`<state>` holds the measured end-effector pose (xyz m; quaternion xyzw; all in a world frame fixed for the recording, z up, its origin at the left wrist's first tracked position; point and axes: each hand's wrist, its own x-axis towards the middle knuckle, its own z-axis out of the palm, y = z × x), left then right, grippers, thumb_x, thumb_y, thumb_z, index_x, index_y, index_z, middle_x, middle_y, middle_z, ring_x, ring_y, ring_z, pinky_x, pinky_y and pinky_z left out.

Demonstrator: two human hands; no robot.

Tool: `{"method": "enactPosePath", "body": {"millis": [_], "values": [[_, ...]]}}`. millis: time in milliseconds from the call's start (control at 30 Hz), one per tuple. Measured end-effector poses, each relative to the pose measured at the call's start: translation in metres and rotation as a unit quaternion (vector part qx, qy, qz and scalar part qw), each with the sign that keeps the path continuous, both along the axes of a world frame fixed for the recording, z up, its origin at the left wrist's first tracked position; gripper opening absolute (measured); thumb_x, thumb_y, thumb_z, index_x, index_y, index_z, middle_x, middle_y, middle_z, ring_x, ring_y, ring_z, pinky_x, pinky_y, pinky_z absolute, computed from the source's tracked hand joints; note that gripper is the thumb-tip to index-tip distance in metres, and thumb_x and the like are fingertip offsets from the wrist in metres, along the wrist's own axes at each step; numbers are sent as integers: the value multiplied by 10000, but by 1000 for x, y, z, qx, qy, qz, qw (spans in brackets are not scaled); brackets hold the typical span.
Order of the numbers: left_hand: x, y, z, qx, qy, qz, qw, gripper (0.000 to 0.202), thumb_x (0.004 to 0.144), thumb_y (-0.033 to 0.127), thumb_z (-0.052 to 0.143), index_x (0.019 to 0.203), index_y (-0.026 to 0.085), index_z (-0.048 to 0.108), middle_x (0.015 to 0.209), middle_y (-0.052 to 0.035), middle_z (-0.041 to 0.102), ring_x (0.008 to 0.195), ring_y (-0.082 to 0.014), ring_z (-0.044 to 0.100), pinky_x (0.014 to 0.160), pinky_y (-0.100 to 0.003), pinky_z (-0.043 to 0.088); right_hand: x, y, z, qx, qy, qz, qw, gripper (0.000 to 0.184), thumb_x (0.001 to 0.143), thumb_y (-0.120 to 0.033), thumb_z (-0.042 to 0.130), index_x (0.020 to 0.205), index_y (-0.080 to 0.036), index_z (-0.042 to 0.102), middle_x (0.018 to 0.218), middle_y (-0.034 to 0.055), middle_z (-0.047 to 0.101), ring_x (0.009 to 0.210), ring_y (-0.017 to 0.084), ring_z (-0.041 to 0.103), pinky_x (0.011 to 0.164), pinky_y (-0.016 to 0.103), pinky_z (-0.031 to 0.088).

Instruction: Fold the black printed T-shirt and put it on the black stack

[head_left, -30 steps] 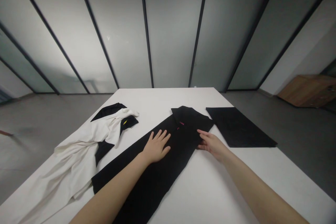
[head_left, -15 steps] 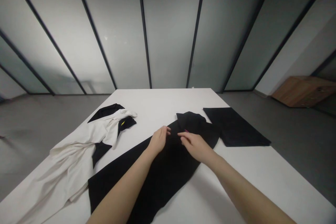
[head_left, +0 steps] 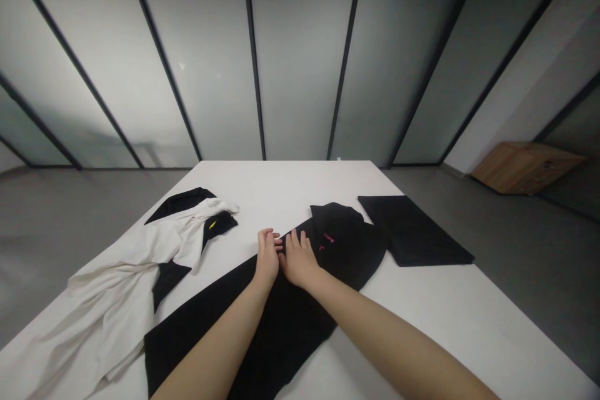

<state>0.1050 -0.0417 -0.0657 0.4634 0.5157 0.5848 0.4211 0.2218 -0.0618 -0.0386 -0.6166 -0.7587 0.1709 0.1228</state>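
Right hand (head_left: 300, 261) has crossed the black garment (head_left: 281, 325) to join the left hand (head_left: 267, 257), so handling centres near its left edge (right fingers (head_left: 295, 242) extended, left curled, can't tell if gripping).

L hand (head_left: 267, 255) part-curled, R hand (head_left: 299, 259) flatter & just beside, arms (head_left: 375, 319) extended fwd.

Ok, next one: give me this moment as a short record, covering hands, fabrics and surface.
left hand: at the black garment's left edge; grip unclear
right hand: palm down on the garment, beside the left
pink marks: near the garment's far end
white garment: rumpled, on the left, black fabric showing beside it
black cloth: flat, on the right
table: white
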Motion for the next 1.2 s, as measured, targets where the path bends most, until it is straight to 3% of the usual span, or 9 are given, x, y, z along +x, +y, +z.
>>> {"method": "enactPosePath", "body": {"millis": [133, 233, 367, 533, 633, 800, 933, 1100, 1200], "values": [[2, -3, -1, 29, 62, -18, 998, 413, 1065, 594, 330, 1062, 239, 540, 1062, -86, 670, 979, -215, 680, 901, -398, 581, 13, 26, 5, -43, -66, -73, 994, 794, 1048, -499, 388, 1689, -51, 252, 1776, 217, 108, 1626, 456, 118, 1291, 596, 139], [3, -5, 0, 45, 92, -30, 994, 433, 1066, 593, 327, 1012, 236, 566, 1046, -86, 668, 1002, -234, 669, 921, -417, 571, 33, 48, 12, -59, -91, -124, 986, 793, 1060, -502, 365, 1696, -48, 226, 1782, 209, 102, 1616, 431, 185, 1289, 540, 179], [3, -9, 4, 58, 146, -47, 986, 401, 1074, 537, 337, 1005, 239, 597, 1035, -74, 662, 1013, -239, 650, 958, -429, 546, 62, 72, 15, -51, -100, -173, 979, 792, 1070, -504, 347, 1684, -16, 235, 1764, 265, 126, 1617, 433, 175, 1290, 554, 125], [2, -14, 10, 84, 201, -69, 974, 384, 1085, 445, 327, 984, 240, 636, 1003, -68, 653, 1022, -241, 635, 991, -428, 517, 93, 91, 17, -31, -109, -216, 970, 703, 1074, -484, 350, 1668, -107, 343, 1737, 230, 269, 1598, 434, 220, 1269, 593, 128], [2, -16, 14, 98, 223, -77, 967, 399, 1088, 423, 314, 949, 241, 641, 980, -65, 644, 999, -240, 630, 979, -425, 513, 108, 99, 19, 1, -113, -240, 964, 625, 1069, -435, 376, 1618, -144, 442, 1682, 213, 381, 1536, 439, 330, 1247, 615, 159], [3, -17, 16, 104, 252, -94, 958, 403, 1091, 430, 311, 932, 248, 633, 982, -59, 643, 1000, -232, 638, 969, -407, 516, 130, 118, 24, 40, -107, -280, 953, 524, 1052, -436, 458, 1426, -110, 627, 1492, 270, 537, 1395, 404, 485, 1142, 542, 350], [3, -17, 16, 101, 265, -108, 953, 385, 1094, 417, 324, 939, 251, 635, 996, -54, 647, 1011, -225, 642, 979, -397, 514, 145, 136, 27, 25, -89, -323, 942, 581, 1025, -541, 514, 1384, -105, 650, 1440, 281, 575, 1347, 408, 532, 1059, 535, 424], [3, -17, 14, 106, 264, -113, 952, 386, 1091, 408, 325, 938, 250, 642, 990, -51, 644, 1001, -224, 639, 979, -404, 510, 157, 151, 29, -1, -62, -346, 936, 408, 1018, -367, 527, 1286, -112, 700, 1303, 259, 691, 1282, 386, 615, 1038, 520, 440], [4, -18, 14, 106, 270, -119, 950, 399, 1097, 414, 316, 935, 253, 643, 990, -49, 644, 1003, -226, 636, 979, -408, 511, 161, 158, 30, 3, -47, -335, 941, 410, 1047, -312, 453, 1311, -81, 665, 1272, 265, 710, 1234, 354, 655, 1005, 458, 470]]}}
